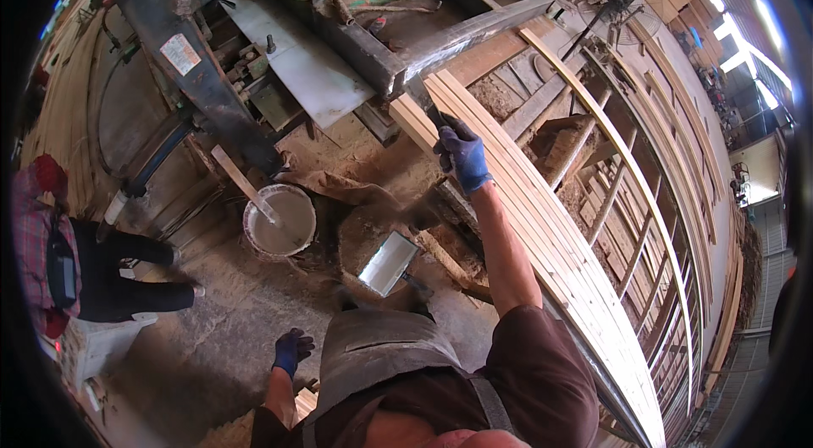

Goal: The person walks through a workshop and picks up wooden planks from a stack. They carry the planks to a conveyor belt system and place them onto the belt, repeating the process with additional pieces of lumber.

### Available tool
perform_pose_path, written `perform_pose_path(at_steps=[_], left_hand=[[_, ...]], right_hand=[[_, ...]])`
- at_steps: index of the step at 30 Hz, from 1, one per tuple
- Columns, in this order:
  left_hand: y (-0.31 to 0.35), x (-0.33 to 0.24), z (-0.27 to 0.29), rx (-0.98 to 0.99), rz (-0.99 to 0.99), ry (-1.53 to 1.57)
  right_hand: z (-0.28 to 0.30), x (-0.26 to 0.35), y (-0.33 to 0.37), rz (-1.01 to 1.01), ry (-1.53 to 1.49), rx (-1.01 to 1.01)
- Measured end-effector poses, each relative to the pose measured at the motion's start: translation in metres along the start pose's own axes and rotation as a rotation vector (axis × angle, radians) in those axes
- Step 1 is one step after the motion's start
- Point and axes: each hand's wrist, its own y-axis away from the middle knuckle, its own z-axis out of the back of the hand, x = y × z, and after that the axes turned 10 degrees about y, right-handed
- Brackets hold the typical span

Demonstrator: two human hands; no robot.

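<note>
My right hand [463,152], in a blue glove, is closed around a dark flat-bladed tool [432,107]. Its blade points away from me, against the ends of long pale wooden strips [542,219] by the machine frame's corner. The exact kind of tool is hard to make out. Those strips lie side by side, running from the machine toward me on the right. My left hand [294,349], also blue-gloved, hangs low at my side with its fingers apart, holding nothing.
A white bucket [254,228] of pale paste with a wooden stick stands ahead of me, left of a metal tray [389,263]. A steel machine frame [398,67] rises beyond. A wooden-runged rack [622,168] stands right. Another person [93,253] is at far left.
</note>
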Motion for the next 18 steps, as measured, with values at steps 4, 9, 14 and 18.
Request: perform_pose_path(at_steps=[4,9,14,18], left_hand=[[-0.003,0.024,0.009,0.023,0.076,0.032],[-0.004,0.035,0.024,0.016,0.090,0.001],[-0.007,0.025,0.034,-0.013,0.079,0.021],[-0.008,0.016,0.043,-0.007,0.026,0.024]], right_hand=[[-0.020,-0.014,0.000,-0.036,0.048,0.002],[-0.044,-0.004,-0.011,-0.113,-0.096,0.008],[-0.044,0.021,0.012,-0.060,-0.191,0.037],[-0.033,0.042,0.044,0.043,-0.253,0.139]])
